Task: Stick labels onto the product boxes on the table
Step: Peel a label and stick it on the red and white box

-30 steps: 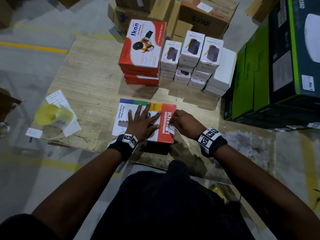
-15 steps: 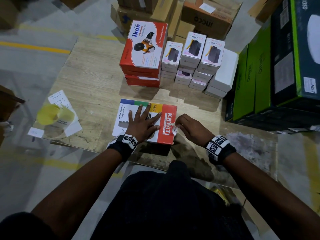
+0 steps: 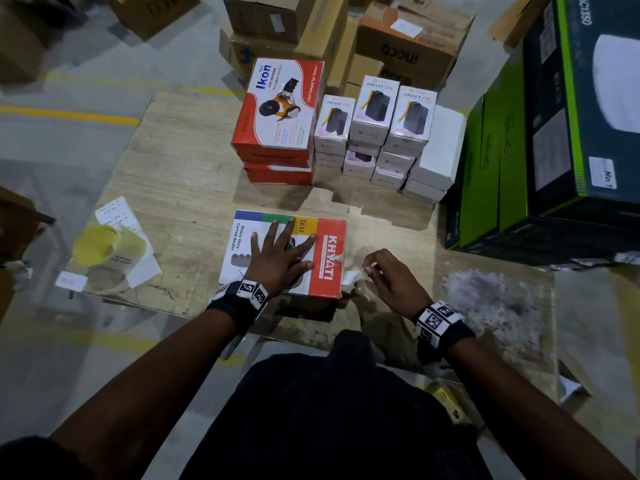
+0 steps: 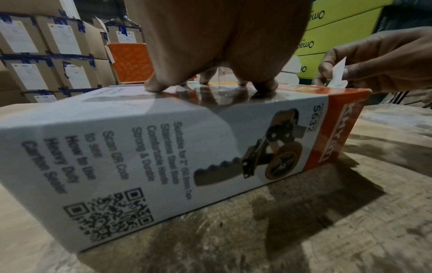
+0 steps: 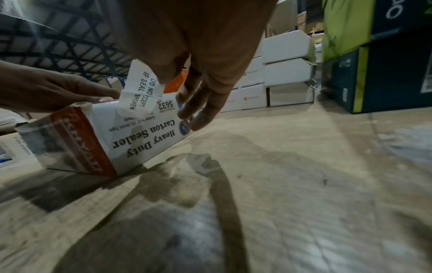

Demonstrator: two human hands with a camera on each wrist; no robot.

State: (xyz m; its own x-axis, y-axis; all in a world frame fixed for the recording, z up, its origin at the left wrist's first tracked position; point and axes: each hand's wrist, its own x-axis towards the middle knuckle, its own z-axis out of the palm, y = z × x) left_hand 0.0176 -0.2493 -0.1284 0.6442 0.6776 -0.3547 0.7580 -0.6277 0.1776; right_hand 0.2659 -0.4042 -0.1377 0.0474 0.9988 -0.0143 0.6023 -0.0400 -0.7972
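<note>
A flat red and white Khyati carton-sealer box (image 3: pixel 325 258) (image 4: pixel 163 151) (image 5: pixel 105 136) lies near the table's front edge. My left hand (image 3: pixel 277 258) (image 4: pixel 215 55) presses flat on its top, fingers spread. My right hand (image 3: pixel 384 275) (image 5: pixel 187 55) (image 4: pixel 378 61) is just off the box's right end and pinches a small white seal label (image 3: pixel 351 276) (image 5: pixel 140 88) (image 4: pixel 337 73) printed "DO NOT ACCEPT IF SEAL BROKEN". The label's lower end touches the box's top right edge; its upper end is lifted and creased.
At the back of the wooden table (image 3: pixel 180 174) stand red Ikon boxes (image 3: pixel 277 112), several small Halley boxes (image 3: pixel 374 126) and white boxes (image 3: pixel 436 157). Green and dark cartons (image 3: pixel 519 161) stand to the right. A yellow roll and label sheets (image 3: pixel 104 244) lie at the left.
My right hand has drawn back to the right, off the box's red end, with the white label pulled up between its fingers. The left hand has stayed pressed on the box.
</note>
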